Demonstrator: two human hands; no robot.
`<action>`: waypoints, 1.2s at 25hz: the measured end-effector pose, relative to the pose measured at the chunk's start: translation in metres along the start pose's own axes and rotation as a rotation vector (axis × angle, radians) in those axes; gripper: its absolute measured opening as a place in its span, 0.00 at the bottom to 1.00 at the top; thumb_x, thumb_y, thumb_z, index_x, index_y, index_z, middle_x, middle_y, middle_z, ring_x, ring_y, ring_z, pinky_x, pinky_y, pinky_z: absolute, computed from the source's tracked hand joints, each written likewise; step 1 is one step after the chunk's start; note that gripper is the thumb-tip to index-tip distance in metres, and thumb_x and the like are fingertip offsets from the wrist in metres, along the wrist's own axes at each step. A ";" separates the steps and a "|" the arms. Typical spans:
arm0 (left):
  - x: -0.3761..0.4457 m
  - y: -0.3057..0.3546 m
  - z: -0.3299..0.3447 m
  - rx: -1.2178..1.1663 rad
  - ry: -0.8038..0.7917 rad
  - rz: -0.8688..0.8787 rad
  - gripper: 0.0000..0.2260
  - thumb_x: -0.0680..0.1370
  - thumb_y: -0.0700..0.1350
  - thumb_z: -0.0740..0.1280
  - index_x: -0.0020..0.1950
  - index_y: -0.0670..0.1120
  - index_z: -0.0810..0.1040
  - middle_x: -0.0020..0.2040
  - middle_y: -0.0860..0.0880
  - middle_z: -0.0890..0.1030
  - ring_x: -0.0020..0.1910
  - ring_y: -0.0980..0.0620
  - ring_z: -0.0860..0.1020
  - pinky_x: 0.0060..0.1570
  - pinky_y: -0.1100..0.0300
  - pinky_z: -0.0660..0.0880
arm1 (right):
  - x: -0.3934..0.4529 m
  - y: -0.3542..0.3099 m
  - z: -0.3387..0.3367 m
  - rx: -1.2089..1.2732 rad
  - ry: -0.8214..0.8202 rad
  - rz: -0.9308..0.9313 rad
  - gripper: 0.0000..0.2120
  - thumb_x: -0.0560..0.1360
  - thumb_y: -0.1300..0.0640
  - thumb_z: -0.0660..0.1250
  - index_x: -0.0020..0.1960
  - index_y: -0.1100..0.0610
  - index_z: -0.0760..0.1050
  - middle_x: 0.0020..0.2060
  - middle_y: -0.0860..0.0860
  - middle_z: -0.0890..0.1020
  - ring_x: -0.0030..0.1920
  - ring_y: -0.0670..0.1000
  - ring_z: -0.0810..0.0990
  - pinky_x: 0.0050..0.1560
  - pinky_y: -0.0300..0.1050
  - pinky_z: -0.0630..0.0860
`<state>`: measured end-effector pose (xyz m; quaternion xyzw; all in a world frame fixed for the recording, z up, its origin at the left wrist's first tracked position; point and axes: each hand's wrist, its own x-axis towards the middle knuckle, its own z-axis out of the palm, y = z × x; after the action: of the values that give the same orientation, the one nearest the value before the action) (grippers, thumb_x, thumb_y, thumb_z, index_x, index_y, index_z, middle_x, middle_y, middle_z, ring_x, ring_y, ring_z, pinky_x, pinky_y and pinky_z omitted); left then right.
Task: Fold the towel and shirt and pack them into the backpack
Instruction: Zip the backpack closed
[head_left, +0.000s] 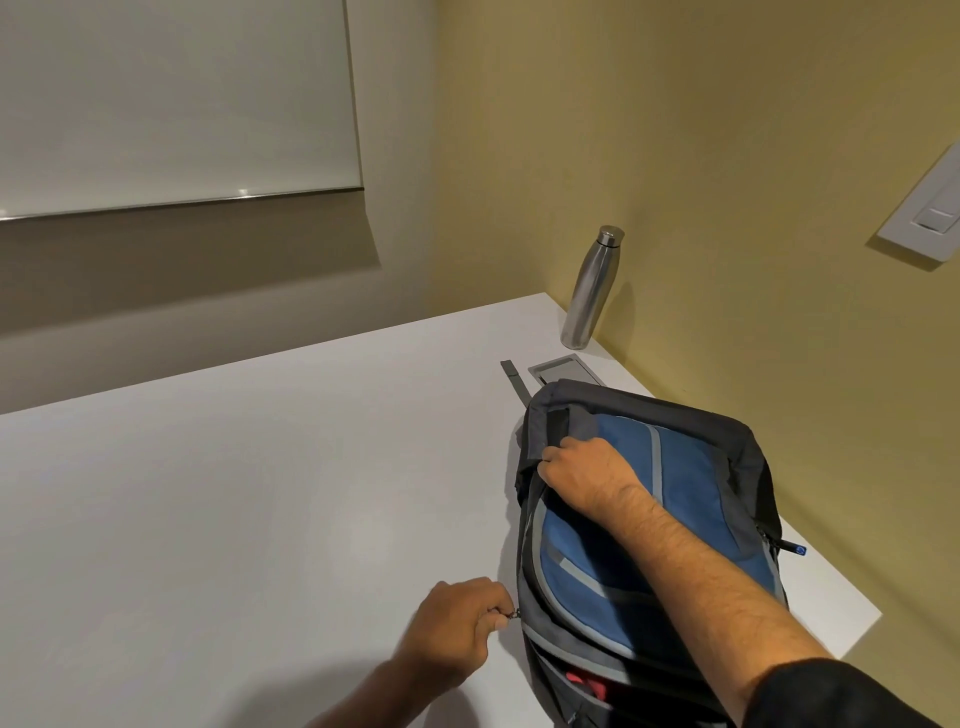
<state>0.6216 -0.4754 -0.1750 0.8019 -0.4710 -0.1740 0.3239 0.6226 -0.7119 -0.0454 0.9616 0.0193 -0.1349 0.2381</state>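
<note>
At the near edge of the white bench (234, 493), the person's left hand (457, 623) pinches a small metal zipper pull (513, 614) between thumb and curled fingers, at the left side of a blue-and-grey backpack (675, 499) that lies flat on its back. Something red (584, 685) shows through the open zip gap at the pack's nearest end; whether it is the towel or the shirt cannot be told. The right arm, in a dark sleeve (841, 696), reaches across the pack's blue front panel, and the right hand (584, 470) has its fingers curled over the grey fabric edge near the pack's far left corner, gripping it. A blue-tipped zip tab (795, 548) sticks out from the pack's right side. Just past the backpack, a grey strap (514, 382) trails onto the bench beside a recessed grey cable hatch (566, 369). Farther back, close to the yellow wall (727, 156), a steel water bottle (592, 288) stands upright. A wall switch plate (924, 218) sits at the right edge, and a whiteboard (171, 98) hangs on the far wall.
</note>
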 end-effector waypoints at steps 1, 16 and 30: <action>-0.002 0.003 -0.001 -0.001 -0.004 0.007 0.07 0.78 0.49 0.59 0.51 0.53 0.76 0.46 0.54 0.80 0.43 0.54 0.76 0.47 0.55 0.73 | 0.000 -0.001 0.000 0.000 0.003 0.005 0.13 0.81 0.55 0.63 0.64 0.56 0.74 0.61 0.54 0.77 0.56 0.55 0.77 0.46 0.49 0.76; -0.032 0.026 -0.003 -0.371 0.011 -0.242 0.06 0.75 0.50 0.69 0.45 0.62 0.82 0.43 0.58 0.83 0.43 0.61 0.81 0.46 0.65 0.78 | -0.062 -0.058 -0.026 0.398 0.156 -0.062 0.17 0.62 0.51 0.65 0.49 0.54 0.80 0.45 0.51 0.80 0.49 0.56 0.76 0.47 0.50 0.68; -0.021 0.029 -0.024 -0.952 -0.016 -0.619 0.09 0.73 0.47 0.73 0.45 0.40 0.84 0.39 0.43 0.84 0.36 0.50 0.80 0.42 0.56 0.78 | -0.110 -0.134 0.015 0.094 0.056 -0.061 0.08 0.57 0.52 0.79 0.32 0.50 0.80 0.27 0.47 0.74 0.37 0.52 0.76 0.61 0.68 0.64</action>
<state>0.6063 -0.4589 -0.1381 0.6668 -0.0859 -0.4603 0.5798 0.4994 -0.5974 -0.0890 0.9742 0.0490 -0.1160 0.1876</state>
